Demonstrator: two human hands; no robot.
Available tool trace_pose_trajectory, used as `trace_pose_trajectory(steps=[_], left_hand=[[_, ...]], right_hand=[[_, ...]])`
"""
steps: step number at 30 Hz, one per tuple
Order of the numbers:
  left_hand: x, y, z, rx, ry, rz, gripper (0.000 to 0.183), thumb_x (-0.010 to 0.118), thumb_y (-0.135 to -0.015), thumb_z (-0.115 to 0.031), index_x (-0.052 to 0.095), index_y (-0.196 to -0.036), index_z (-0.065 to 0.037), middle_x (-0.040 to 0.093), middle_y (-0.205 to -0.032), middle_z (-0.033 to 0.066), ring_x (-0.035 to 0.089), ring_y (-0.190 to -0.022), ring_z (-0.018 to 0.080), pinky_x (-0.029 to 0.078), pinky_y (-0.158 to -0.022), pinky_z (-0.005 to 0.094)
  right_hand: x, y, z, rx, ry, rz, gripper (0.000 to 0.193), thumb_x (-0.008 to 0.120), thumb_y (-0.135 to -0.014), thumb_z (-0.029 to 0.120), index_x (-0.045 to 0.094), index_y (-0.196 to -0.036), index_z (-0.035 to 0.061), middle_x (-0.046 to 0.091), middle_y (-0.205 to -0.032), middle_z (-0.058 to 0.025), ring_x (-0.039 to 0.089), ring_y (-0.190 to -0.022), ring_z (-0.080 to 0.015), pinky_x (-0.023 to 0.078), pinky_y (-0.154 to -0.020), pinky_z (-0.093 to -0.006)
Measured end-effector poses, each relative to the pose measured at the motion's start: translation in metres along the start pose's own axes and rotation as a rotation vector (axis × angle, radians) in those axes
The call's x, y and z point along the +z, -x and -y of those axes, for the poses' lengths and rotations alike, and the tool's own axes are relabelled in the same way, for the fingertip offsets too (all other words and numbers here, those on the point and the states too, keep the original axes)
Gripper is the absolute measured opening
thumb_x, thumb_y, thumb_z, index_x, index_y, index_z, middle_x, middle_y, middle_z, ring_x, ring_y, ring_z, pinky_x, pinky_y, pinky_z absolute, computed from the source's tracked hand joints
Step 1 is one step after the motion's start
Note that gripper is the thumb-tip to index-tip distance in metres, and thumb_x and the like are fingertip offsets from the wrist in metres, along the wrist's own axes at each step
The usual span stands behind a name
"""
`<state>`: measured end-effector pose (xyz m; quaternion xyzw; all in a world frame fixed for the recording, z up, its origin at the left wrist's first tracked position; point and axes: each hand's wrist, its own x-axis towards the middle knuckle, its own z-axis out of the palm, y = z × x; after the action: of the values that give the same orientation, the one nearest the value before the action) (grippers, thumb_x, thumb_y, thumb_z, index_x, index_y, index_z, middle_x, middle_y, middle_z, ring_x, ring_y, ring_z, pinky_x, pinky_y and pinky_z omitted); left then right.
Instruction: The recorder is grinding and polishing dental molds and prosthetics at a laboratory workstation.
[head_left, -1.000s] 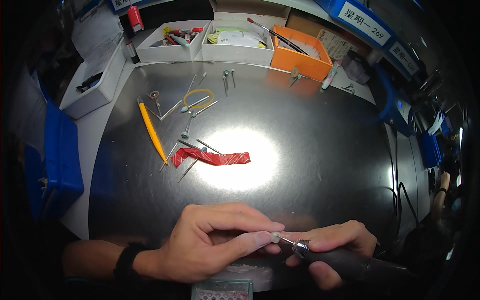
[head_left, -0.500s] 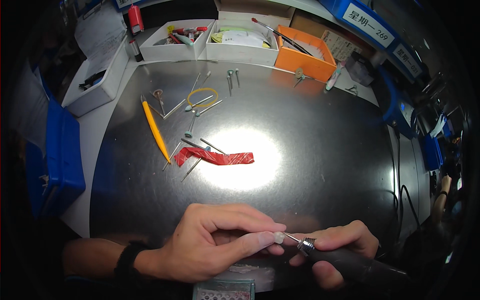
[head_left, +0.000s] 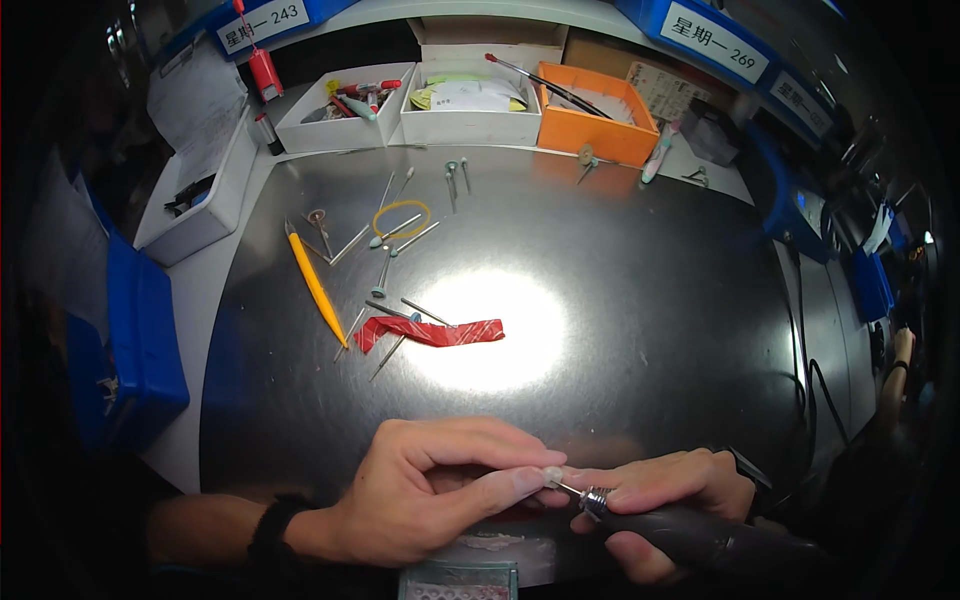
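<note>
My left hand (head_left: 420,490) pinches a small whitish, tooth-like piece (head_left: 553,477) between thumb and fingertips, near the front edge of the dark work surface. From the right, my right hand (head_left: 685,485) grips a dark rotary handpiece (head_left: 705,538) with a shiny metal collar. Its thin metal shank reaches to the whitish piece; whether the tip touches or only lies close, I cannot tell. Fingertips partly cover the piece. A green-rimmed box (head_left: 460,582) with a perforated, pinkish inside sits below my hands, cut off by the lower edge.
Several thin burs, a yellow rubber band (head_left: 430,213), a yellow pen-like tool (head_left: 318,290) and a red strip (head_left: 450,333) lie on the dark surface (head_left: 620,300). White boxes (head_left: 470,127) and an orange box (head_left: 600,145) line the back. Cables (head_left: 803,340) run along the right.
The whole view has shifted slightly, so the far boxes sit lower in it. The handpiece and my right hand are a little farther left and its shank lies flatter. Both grips stay the same.
</note>
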<state>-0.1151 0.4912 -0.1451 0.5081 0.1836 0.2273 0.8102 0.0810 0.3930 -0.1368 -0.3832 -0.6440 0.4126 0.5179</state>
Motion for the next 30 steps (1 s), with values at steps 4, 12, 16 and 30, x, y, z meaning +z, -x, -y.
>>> trace_pose_trajectory(steps=[4, 12, 16, 30], left_hand=[[0.0, 0.0, 0.0, -0.012, -0.005, 0.004, 0.019, 0.052, -0.088, 0.004, 0.061, -0.104, 0.007, 0.059, -0.106, 0.0168, 0.063, -0.093, 0.0201, 0.052, -0.084, 0.0253], [0.004, 0.0, -0.003, -0.011, -0.014, -0.067, 0.016, 0.054, -0.083, 0.008, 0.063, -0.096, 0.01, 0.061, -0.1, 0.0204, 0.064, -0.086, 0.0232, 0.053, -0.079, 0.0293], [-0.003, 0.002, -0.002, 0.064, -0.094, 0.044, 0.02, 0.052, -0.088, 0.002, 0.06, -0.107, 0.006, 0.06, -0.106, 0.0166, 0.063, -0.093, 0.0192, 0.052, -0.083, 0.0247], [-0.01, 0.018, -0.029, -0.028, 0.011, -0.025, 0.022, 0.052, -0.086, 0.006, 0.056, -0.107, 0.008, 0.062, -0.105, 0.0181, 0.063, -0.096, 0.0221, 0.05, -0.087, 0.0282]], right_hand=[[0.004, 0.001, 0.0, 0.033, -0.043, -0.04, 0.027, 0.063, -0.08, 0.002, 0.047, -0.101, -0.0033, 0.059, -0.099, -0.0322, 0.064, -0.091, -0.0338, 0.056, -0.075, -0.0384], [-0.001, 0.0, 0.004, 0.031, -0.036, -0.023, 0.028, 0.065, -0.079, 0.002, 0.049, -0.101, -0.0031, 0.059, -0.099, -0.0325, 0.064, -0.091, -0.0347, 0.055, -0.077, -0.0397], [0.002, 0.001, 0.009, 0.085, -0.006, 0.021, 0.027, 0.063, -0.081, 0.004, 0.046, -0.1, -0.0019, 0.058, -0.102, -0.0329, 0.065, -0.085, -0.0308, 0.056, -0.074, -0.0373], [0.009, 0.006, -0.003, 0.104, -0.053, -0.288, 0.046, 0.057, -0.087, 0.039, 0.034, -0.103, 0.0021, 0.054, -0.07, -0.0127, 0.061, -0.065, -0.0181, 0.053, -0.064, -0.0296]])
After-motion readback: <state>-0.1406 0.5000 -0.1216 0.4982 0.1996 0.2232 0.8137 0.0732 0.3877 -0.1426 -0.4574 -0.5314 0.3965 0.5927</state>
